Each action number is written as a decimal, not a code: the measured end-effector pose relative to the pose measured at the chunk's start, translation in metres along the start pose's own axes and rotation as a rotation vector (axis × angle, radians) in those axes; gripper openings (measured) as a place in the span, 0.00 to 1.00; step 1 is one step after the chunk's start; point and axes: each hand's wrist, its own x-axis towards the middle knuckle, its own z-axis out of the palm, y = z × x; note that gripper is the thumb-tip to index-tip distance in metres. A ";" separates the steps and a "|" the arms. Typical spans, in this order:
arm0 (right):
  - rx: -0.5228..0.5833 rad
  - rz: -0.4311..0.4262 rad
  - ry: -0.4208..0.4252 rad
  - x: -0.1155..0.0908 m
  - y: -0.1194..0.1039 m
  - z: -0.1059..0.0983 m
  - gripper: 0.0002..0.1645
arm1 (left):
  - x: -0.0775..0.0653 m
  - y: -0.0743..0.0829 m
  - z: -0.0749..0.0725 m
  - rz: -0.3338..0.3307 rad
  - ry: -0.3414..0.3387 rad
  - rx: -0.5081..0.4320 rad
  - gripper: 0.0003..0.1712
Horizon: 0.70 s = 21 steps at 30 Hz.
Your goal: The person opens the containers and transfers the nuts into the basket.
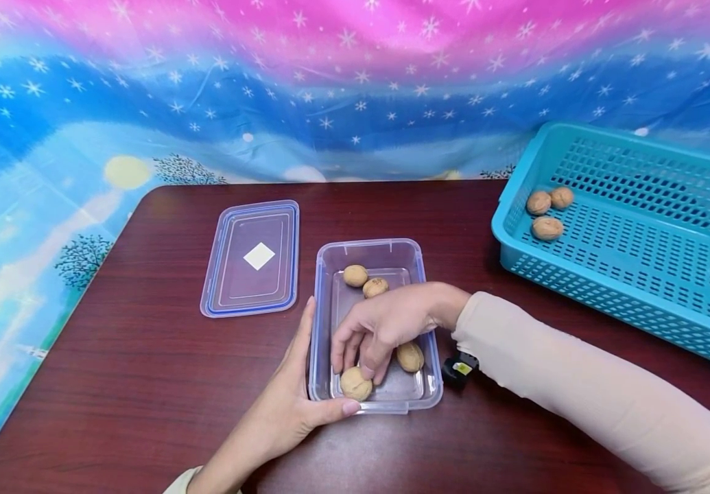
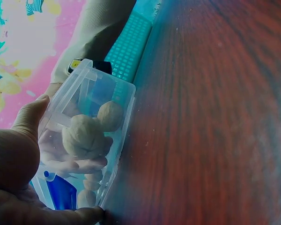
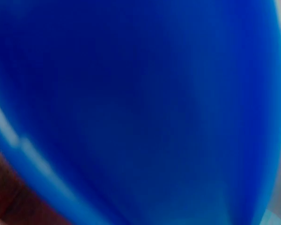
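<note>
A clear plastic container (image 1: 376,406) with a blue seal stands on the table, several walnuts (image 1: 355,276) inside it. My left hand (image 1: 287,405) holds its near left corner, fingers along the left wall and thumb on the near rim. Inside the container, my right hand (image 1: 379,329) reaches down with bent fingers, its fingertips right at a walnut (image 1: 356,384) by the near wall. I cannot tell whether they grip it. Through the clear wall, the left wrist view shows that walnut (image 2: 83,136) in front of the right fingers. Blurred blue plastic (image 3: 145,112) fills the right wrist view.
The container's clear lid (image 1: 250,291), with a blue seal and a white square, lies flat to the left. At the right stands a turquoise perforated basket (image 1: 645,219) with three walnuts (image 1: 547,228). A patterned cloth (image 1: 355,89) hangs behind the dark wooden table (image 1: 145,384).
</note>
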 end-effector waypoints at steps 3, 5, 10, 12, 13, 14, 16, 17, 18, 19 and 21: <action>-0.011 -0.008 -0.013 0.000 0.000 0.000 0.21 | 0.000 0.001 0.000 -0.013 0.000 0.000 0.81; -0.042 -0.019 -0.020 0.000 -0.001 0.000 0.21 | -0.001 0.002 0.000 -0.019 -0.003 -0.002 0.81; -0.116 -0.043 -0.048 -0.001 -0.002 -0.002 0.24 | 0.000 0.003 0.000 -0.022 -0.004 -0.008 0.81; -0.124 -0.049 -0.060 -0.001 -0.002 -0.002 0.25 | 0.000 0.003 -0.001 -0.024 -0.003 -0.008 0.81; -0.126 -0.054 -0.063 -0.001 -0.002 -0.001 0.24 | 0.000 0.003 -0.001 -0.024 -0.002 -0.006 0.81; -0.129 -0.059 -0.066 -0.001 -0.002 -0.001 0.24 | 0.000 0.003 -0.001 -0.020 -0.002 -0.003 0.80; -0.138 -0.067 -0.070 -0.001 -0.002 -0.001 0.23 | 0.000 0.003 0.000 -0.010 -0.001 0.004 0.80; -0.140 -0.070 -0.070 -0.001 -0.002 -0.001 0.23 | 0.000 0.002 0.000 -0.008 0.000 0.006 0.80; -0.142 -0.072 -0.070 -0.002 -0.002 0.000 0.23 | 0.000 0.002 0.000 -0.008 0.000 0.007 0.80; -0.143 -0.074 -0.069 -0.002 -0.002 0.000 0.22 | 0.000 0.002 0.000 -0.003 0.002 0.010 0.80; -0.144 -0.077 -0.067 -0.002 -0.003 0.000 0.22 | 0.000 0.003 0.000 -0.016 0.002 0.008 0.80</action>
